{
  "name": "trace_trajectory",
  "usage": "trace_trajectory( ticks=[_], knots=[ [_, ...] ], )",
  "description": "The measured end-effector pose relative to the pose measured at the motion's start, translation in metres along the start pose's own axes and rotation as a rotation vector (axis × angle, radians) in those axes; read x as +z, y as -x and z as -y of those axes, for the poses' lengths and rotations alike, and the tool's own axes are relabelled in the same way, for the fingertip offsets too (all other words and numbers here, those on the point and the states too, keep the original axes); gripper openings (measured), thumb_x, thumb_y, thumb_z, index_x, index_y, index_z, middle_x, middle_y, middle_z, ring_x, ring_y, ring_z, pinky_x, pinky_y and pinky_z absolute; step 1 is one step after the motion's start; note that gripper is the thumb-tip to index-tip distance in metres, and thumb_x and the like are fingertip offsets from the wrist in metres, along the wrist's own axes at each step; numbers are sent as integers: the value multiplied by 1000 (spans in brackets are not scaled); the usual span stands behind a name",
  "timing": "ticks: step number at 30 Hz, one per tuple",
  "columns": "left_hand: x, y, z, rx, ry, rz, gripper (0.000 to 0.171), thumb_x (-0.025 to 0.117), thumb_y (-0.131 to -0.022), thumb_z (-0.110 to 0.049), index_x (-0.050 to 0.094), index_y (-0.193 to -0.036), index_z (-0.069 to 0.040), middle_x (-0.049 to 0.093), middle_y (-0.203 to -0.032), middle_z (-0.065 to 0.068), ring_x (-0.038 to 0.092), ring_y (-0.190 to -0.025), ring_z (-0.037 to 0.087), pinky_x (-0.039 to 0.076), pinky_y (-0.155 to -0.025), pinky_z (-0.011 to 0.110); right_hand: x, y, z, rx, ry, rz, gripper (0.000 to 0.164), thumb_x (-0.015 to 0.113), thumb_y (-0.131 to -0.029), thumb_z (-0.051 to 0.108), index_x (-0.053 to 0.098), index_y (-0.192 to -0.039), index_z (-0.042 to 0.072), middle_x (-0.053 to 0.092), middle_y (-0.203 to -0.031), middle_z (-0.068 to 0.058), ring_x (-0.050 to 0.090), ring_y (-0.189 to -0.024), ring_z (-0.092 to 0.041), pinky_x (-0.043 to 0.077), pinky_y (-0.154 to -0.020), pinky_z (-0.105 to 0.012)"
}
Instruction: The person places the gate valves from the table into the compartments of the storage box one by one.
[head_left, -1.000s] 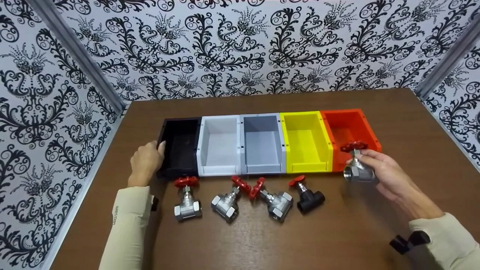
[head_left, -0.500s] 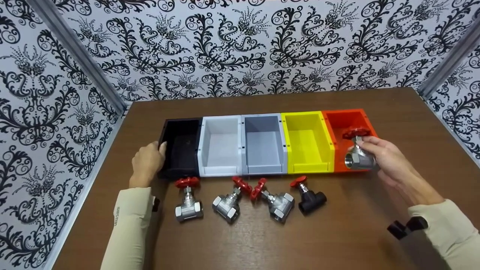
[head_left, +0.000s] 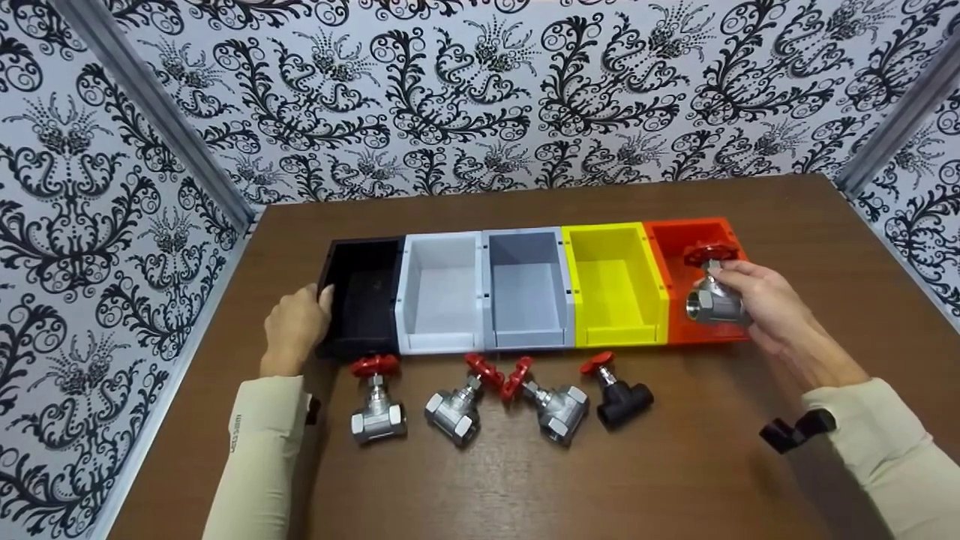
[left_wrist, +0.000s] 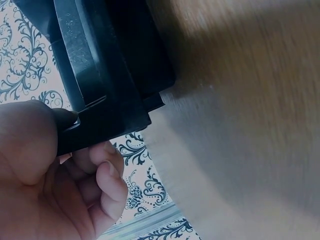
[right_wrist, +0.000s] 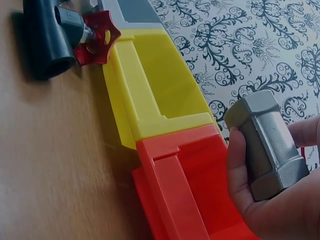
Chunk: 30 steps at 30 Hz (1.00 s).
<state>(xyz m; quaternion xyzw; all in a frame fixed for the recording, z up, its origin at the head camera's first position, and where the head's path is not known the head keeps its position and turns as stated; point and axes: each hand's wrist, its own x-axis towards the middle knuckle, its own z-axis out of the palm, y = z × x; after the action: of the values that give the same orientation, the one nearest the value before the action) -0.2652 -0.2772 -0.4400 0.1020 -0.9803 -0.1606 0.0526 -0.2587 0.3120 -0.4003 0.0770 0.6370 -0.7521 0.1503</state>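
My right hand [head_left: 772,307] holds a metal valve with a red handwheel [head_left: 712,300] above the front part of the red bin [head_left: 739,247]. In the right wrist view the valve's hexagonal-ended body [right_wrist: 267,145] lies against the fingers; its wheel is mostly hidden there. My left hand [head_left: 294,324] pinches the side wall of the black bin [head_left: 364,346] at the row's left end. The left wrist view shows the thumb [left_wrist: 65,117] over the bin's rim and curled fingers [left_wrist: 112,185] beneath it.
White [head_left: 439,343], grey [head_left: 527,340] and yellow [head_left: 619,335] bins stand between the black and red ones. In front lie three metal valves [head_left: 379,421] [head_left: 452,412] [head_left: 561,412] and a black-bodied valve [head_left: 624,405], all with red handles. Patterned walls [head_left: 495,97] enclose the brown table [head_left: 480,495].
My right hand has carried the metal valve away from me, from the red bin's front edge to above the bin. The left hand has stayed on the black bin.
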Motion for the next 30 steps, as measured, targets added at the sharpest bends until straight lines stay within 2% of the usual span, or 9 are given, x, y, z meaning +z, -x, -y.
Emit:
trace_trajectory(
  ticks=[8,12,22,26,30],
  knots=[
    [1,0,-1,7,-5,-28,43,41,-106,-34,59,-103,5,62,-108,39,60,-97,58,46,-78,67,0,-8,1,-17,-3,2,35,58,-101,27,42,-124,7,68,-96,2,67,-84,-11,56,-76,-24],
    [2,1,0,8,0,-43,43,41,-106,-33,59,-102,5,62,-107,39,59,-97,58,46,-78,67,0,-13,3,-18,12,-3,33,56,-101,27,43,-124,7,67,-95,1,66,-83,-12,56,-76,-24],
    [3,1,1,3,8,-55,44,41,-106,-35,60,-105,5,62,-107,39,59,-97,58,46,-78,67,4,-23,8,50,168,-47,34,54,-102,32,45,-128,12,64,-99,5,64,-87,-10,55,-80,-22],
    [3,1,1,3,10,-57,44,40,-106,-35,59,-100,5,62,-107,39,59,-97,58,46,-77,67,5,-26,8,43,195,-79,27,54,-102,31,49,-122,14,62,-98,6,64,-84,-8,55,-77,-21],
    [5,1,2,4,12,-65,43,41,-105,-35,59,-97,4,62,-104,39,60,-95,58,46,-77,67,6,-31,7,27,291,-116,27,52,-102,32,50,-122,14,56,-105,4,62,-84,-6,54,-78,-19]
  ],
)
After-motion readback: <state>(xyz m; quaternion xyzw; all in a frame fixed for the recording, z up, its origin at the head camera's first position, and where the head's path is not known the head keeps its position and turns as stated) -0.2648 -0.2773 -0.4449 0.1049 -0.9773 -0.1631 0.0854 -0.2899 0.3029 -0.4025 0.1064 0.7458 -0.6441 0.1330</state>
